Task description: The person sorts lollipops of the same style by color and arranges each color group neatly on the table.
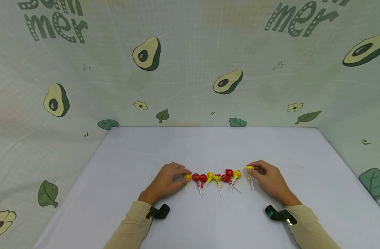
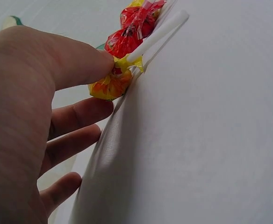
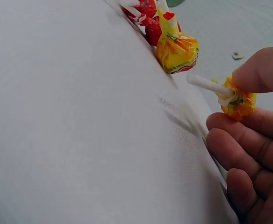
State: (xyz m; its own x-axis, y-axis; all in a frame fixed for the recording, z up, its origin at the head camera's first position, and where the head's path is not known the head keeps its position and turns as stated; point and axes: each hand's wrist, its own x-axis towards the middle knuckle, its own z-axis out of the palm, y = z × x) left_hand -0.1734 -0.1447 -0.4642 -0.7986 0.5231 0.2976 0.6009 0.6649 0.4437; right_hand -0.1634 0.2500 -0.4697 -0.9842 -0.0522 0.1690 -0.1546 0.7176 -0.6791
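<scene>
My left hand [image 1: 168, 181] pinches a yellow-wrapped lollipop [image 2: 112, 85] by its head, between thumb and index finger, at the left end of a row of lollipops. Its white stick points toward me. At the row's right, my right hand [image 1: 268, 180] holds another yellow lollipop [image 3: 239, 99] by the head, thumb on top and fingers beneath; a gap separates it from the rest. Between the hands lie two red lollipops [image 1: 203, 178], two yellow ones [image 1: 210, 176], then a cluster of red lollipops [image 1: 229, 172] with a yellow one [image 1: 237, 174] overlapping them.
A white table [image 1: 190, 148] lies under the lollipops. Behind it hangs a pale cloth [image 1: 183, 97] printed with avocados and leaves. A black wrist device [image 1: 158, 211] sits on the left wrist, and a similar device [image 1: 278, 214] on the right.
</scene>
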